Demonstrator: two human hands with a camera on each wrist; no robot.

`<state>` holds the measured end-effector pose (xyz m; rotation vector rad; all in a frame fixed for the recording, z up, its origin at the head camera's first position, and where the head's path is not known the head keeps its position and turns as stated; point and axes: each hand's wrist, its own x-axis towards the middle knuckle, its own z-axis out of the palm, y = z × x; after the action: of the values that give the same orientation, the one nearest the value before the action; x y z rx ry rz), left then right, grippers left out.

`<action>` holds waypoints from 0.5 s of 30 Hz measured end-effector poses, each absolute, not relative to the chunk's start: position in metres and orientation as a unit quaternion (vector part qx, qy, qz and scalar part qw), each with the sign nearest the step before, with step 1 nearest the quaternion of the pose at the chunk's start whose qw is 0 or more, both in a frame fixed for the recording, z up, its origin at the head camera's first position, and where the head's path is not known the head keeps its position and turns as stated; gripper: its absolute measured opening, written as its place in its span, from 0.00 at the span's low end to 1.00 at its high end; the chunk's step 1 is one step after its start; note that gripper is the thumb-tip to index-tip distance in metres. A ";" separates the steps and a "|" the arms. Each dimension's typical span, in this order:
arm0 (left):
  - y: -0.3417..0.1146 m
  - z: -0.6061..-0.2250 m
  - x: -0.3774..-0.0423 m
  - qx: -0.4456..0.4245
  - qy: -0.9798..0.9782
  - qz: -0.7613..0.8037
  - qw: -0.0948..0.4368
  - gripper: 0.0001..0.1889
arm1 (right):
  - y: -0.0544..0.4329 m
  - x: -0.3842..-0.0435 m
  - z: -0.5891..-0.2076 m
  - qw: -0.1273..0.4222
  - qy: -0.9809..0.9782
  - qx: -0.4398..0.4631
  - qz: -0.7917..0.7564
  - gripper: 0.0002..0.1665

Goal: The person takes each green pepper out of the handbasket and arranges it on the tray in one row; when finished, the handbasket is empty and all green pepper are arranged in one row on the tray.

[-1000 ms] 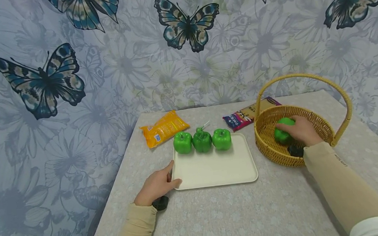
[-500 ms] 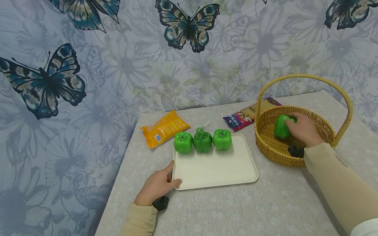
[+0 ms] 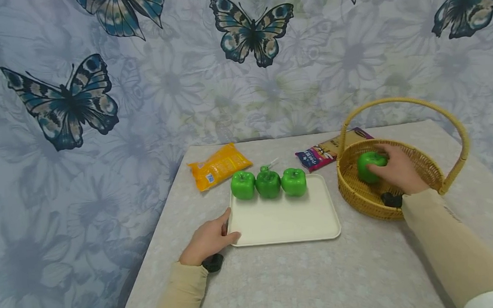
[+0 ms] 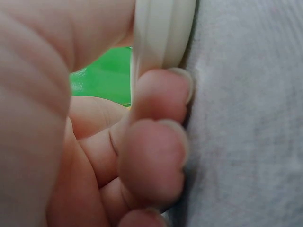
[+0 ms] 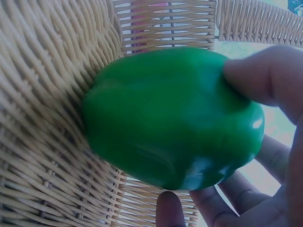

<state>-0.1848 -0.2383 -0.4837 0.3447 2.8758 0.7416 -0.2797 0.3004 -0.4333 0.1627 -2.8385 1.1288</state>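
My left hand [image 3: 207, 241] grips the left edge of a cream tray [image 3: 286, 222], thumb over the rim. In the left wrist view, curled fingertips [image 4: 154, 158] sit against the tray's rim [image 4: 161, 28]. Three green bell peppers stand in a row along the tray's back edge: left pepper [image 3: 243, 185], stemmed middle pepper [image 3: 268, 185], right pepper [image 3: 294, 182]. My right hand [image 3: 400, 169] reaches into a wicker basket [image 3: 358, 202] and holds another green bell pepper [image 3: 367, 168]. The right wrist view has the thumb on one side of this pepper [image 5: 165, 118], fingers on the other, its end against the weave.
An orange snack bag [image 3: 220, 167] lies behind the tray at the left. A purple and tan packet [image 3: 317, 155] lies at the back, partly behind the basket. The basket's tall handle [image 3: 452, 118] arches over my right hand. A patterned wall stands behind the table.
The right hand has turned the pepper inside the basket, thumb now on its near side. The left hand keeps its place on the tray. The head view has shifted slightly.
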 end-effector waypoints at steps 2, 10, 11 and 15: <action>-0.239 -0.484 -0.185 0.112 0.960 0.245 0.075 0.46 | 0.300 -0.280 -0.433 0.036 -0.929 0.060 0.363 0.48; -0.238 -0.482 -0.184 0.113 0.960 0.246 0.073 0.46 | 0.300 -0.281 -0.433 0.017 -0.936 0.066 0.346 0.46; -0.237 -0.481 -0.184 0.113 0.960 0.245 0.073 0.46 | 0.300 -0.281 -0.433 0.014 -0.936 0.065 0.346 0.46; -0.237 -0.481 -0.184 0.110 0.960 0.245 0.076 0.46 | 0.301 -0.281 -0.434 0.012 -0.935 0.063 0.348 0.45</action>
<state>-0.1839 -0.2367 -0.4812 0.3308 2.8782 0.7335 -0.2806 0.3009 -0.4341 0.1953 -2.9159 1.0839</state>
